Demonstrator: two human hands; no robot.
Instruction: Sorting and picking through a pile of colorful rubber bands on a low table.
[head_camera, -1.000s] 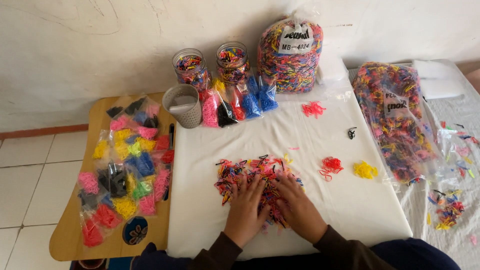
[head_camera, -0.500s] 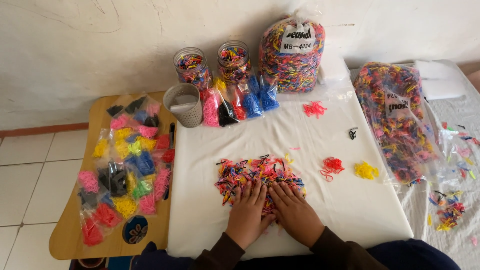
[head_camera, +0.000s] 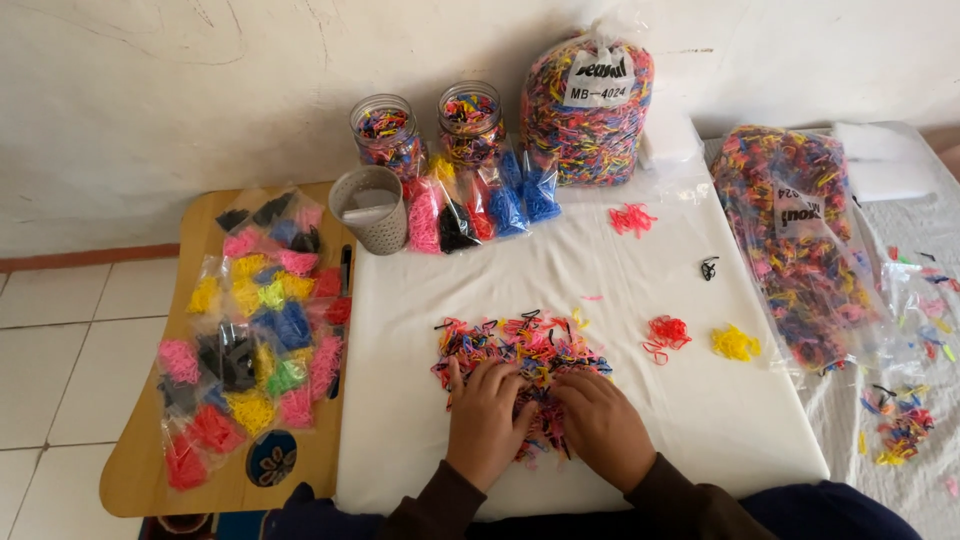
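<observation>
Bands (head_camera: 520, 350), a mixed-colour pile, lie mid-cloth (head_camera: 600, 270), and we rest our left hand (head_camera: 487, 420) and right hand (head_camera: 603, 425) flat on the pile's near edge, fingers spread and pressing, pinching nothing we can make out. Beyond the pile to the right sit small red (head_camera: 667, 332) and yellow (head_camera: 735, 342) heaps, and we judge that a careless sweep could push loose bands into them and muddle the colours, or flick some off the near cloth edge. Our palms hide whatever lies beneath them, and we cannot tell whether any fingertip hooks a single band.
</observation>
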